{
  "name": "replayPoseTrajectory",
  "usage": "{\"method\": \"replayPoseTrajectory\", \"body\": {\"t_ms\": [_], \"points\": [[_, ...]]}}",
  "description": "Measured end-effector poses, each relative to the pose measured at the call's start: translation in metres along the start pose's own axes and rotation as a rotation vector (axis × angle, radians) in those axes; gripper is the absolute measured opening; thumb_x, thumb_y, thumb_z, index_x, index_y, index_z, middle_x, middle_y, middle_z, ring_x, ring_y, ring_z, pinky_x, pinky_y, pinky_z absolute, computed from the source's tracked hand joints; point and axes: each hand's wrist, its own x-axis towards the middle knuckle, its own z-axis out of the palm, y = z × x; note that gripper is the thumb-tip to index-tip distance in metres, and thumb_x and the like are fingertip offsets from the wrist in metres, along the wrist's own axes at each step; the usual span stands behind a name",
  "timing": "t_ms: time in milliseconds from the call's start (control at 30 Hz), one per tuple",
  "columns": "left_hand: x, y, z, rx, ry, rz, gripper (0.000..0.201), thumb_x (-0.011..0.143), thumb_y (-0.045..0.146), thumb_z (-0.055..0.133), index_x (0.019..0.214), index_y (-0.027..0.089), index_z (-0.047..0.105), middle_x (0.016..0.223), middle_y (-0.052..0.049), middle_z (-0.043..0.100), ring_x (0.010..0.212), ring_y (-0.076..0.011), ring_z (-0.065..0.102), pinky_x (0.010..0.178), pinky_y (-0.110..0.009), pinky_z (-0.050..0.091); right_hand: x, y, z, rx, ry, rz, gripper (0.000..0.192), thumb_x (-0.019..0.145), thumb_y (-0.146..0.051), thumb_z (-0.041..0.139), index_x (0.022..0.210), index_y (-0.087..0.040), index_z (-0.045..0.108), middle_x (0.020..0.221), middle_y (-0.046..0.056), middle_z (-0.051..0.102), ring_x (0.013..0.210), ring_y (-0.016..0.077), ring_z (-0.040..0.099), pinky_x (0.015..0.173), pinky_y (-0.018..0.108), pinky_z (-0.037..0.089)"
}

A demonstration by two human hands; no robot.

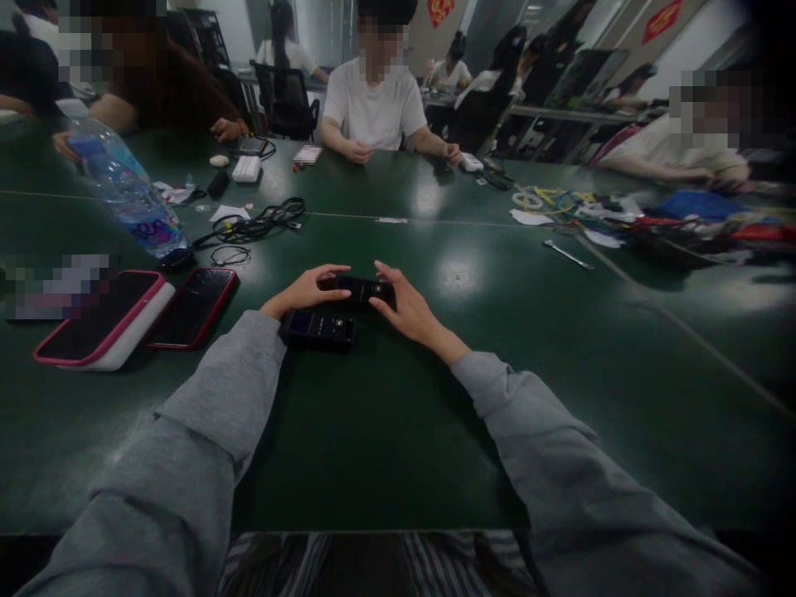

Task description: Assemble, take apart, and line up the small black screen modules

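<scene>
Both hands met over a small black rectangular device (364, 291) that lay on the dark green table (385, 431). The left hand (304, 290) closed thumb and fingers on the device's left end, and the right hand (407, 311) pinched its right end, so the device was clamped between the two. A second black rectangular device with a dim screen (318, 328) lay flat just at 7 o'clock from the held one, touching or nearly touching the left wrist; which, the view did not settle. Both forearms wore grey sleeves (217, 414).

At 9 o'clock from the hands lay a dark phone in a red case (191, 308), and beside it, farther out, a dark-screened tablet edged in pink on a white base (103, 319). At 10 o'clock a clear plastic water bottle with a blue label (128, 191) lay tilted, with a tangle of black cables (254, 222) near it. At 2 o'clock a slim silver metal tool (567, 254) lay well apart. A person in a white T-shirt (375, 108) sat at 12 o'clock across the table, hands resting on it.
</scene>
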Motion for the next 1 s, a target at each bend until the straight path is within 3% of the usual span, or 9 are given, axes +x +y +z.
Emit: {"method": "replayPoseTrajectory", "body": {"t_ms": [100, 267, 700, 1000], "points": [[0.0, -0.002, -0.001, 0.002, 0.003, 0.02, 0.08, 0.07, 0.045, 0.084, 0.141, 0.02, 0.055, 0.132, -0.015, 0.065, 0.12, -0.0308, 0.064, 0.104, -0.052, 0.048, 0.001, 0.011, 0.002, 0.189, 0.059, 0.145, 0.076, 0.092, -0.054, 0.064, 0.154, -0.027, 0.028, 0.133, 0.012, 0.056, 0.12, 0.0283, 0.059, 0.106, 0.054, 0.049], [-0.001, -0.001, -0.002, 0.063, 0.018, 0.002, 0.086, 0.066, 0.044, 0.086, 0.142, 0.018, 0.054, 0.133, -0.015, 0.065, 0.121, -0.0309, 0.062, 0.106, -0.052, 0.046, 0.007, 0.019, -0.001, 0.491, -0.01, 0.311, 0.06, 0.08, -0.047, 0.079, 0.129, -0.022, 0.055, 0.128, 0.011, 0.064, 0.122, 0.0273, 0.062, 0.111, 0.052, 0.045], [-0.004, 0.007, -0.005, -0.021, -0.029, -0.071, 0.068, 0.067, 0.04, 0.087, 0.128, 0.019, 0.065, 0.128, -0.013, 0.069, 0.119, -0.0302, 0.065, 0.106, -0.053, 0.047, 0.011, 0.013, -0.013, 0.68, -0.086, 0.421, 0.055, 0.079, -0.045, 0.081, 0.124, -0.023, 0.06, 0.13, 0.011, 0.065, 0.123, 0.027, 0.062, 0.109, 0.054, 0.047], [-0.003, -0.003, -0.008, -0.094, -0.063, -0.085, 0.065, 0.071, 0.038, 0.084, 0.131, 0.022, 0.063, 0.129, -0.012, 0.069, 0.119, -0.0289, 0.066, 0.107, -0.053, 0.047, 0.011, 0.015, -0.022, 0.766, -0.121, 0.462, 0.055, 0.078, -0.043, 0.083, 0.125, -0.022, 0.062, 0.129, 0.01, 0.066, 0.122, 0.0264, 0.062, 0.108, 0.054, 0.048]]}}
